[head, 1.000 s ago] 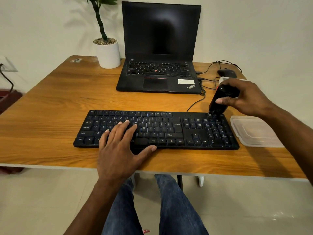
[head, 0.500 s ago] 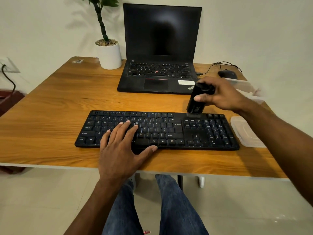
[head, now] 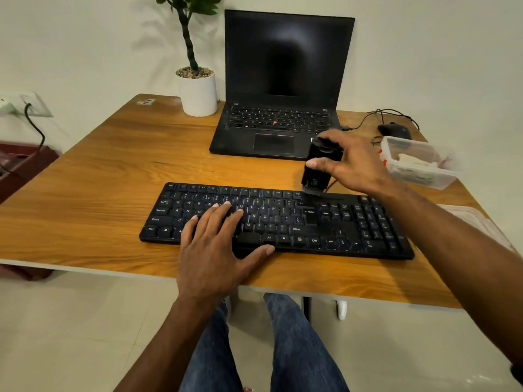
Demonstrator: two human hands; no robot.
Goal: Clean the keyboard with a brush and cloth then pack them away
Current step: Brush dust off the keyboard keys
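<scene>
Right grip (head: pixel 351 162) clamped round brush (head: pixel 318 168), bristles at top key row of keyboard (head: pixel 283 219) just below it; left grip (head: pixel 218 250) flat, fingers spread, pinning keys; better light short strokes along rows.

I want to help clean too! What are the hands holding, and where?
The right hand grips the black brush by its upper body, bristles down. The left hand holds nothing; it rests flat on the keyboard.
</scene>
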